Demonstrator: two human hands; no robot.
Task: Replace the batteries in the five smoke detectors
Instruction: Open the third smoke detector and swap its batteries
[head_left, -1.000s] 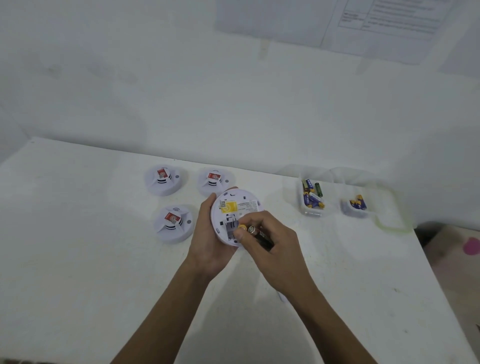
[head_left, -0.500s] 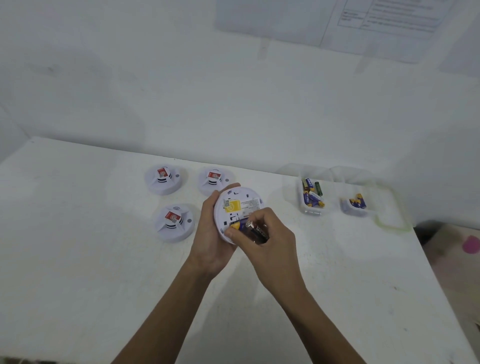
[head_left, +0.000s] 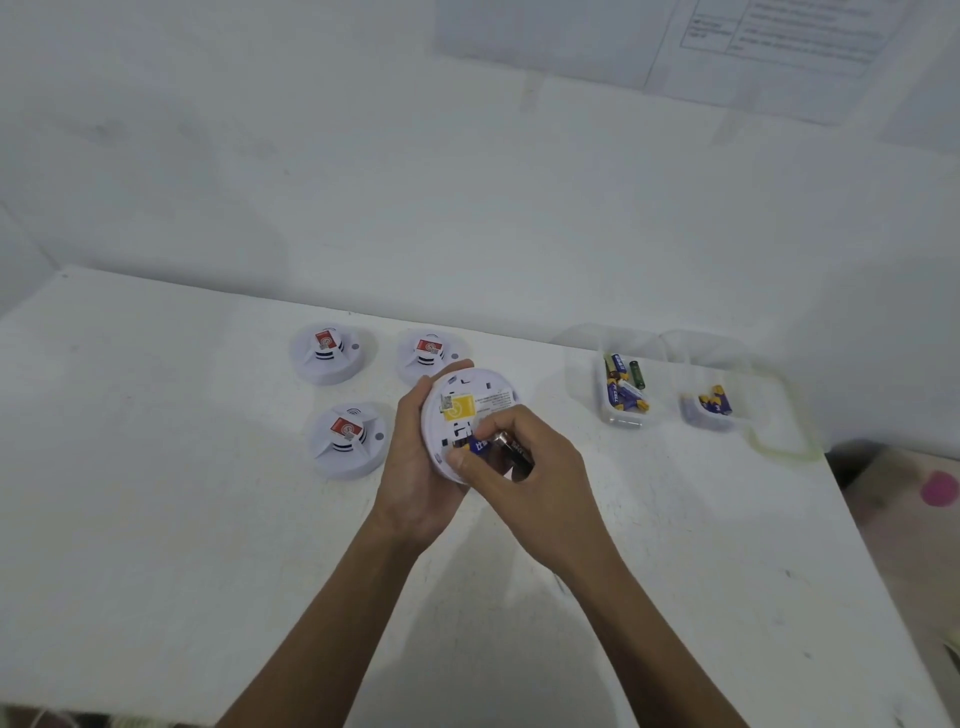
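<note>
My left hand (head_left: 418, 467) grips a round white smoke detector (head_left: 457, 402), held back side up with its yellow label showing. My right hand (head_left: 524, 467) pinches a blue battery (head_left: 480, 446) against the open battery bay and also holds a dark battery (head_left: 514, 451) between its fingers. Three other white detectors with red stickers sit on the table: one at the far left (head_left: 326, 353), one behind my left hand (head_left: 428, 353), one nearer on the left (head_left: 349, 439).
Two clear plastic tubs stand at the right rear of the white table (head_left: 156, 519): the larger tub (head_left: 623, 415) holds several batteries, the smaller tub (head_left: 714, 415) a few blue and yellow ones. A wall rises behind. The table's right edge drops to the floor.
My right hand has brought the blue battery down onto the detector's bay, and the detector has shifted slightly up and left in my left hand.
</note>
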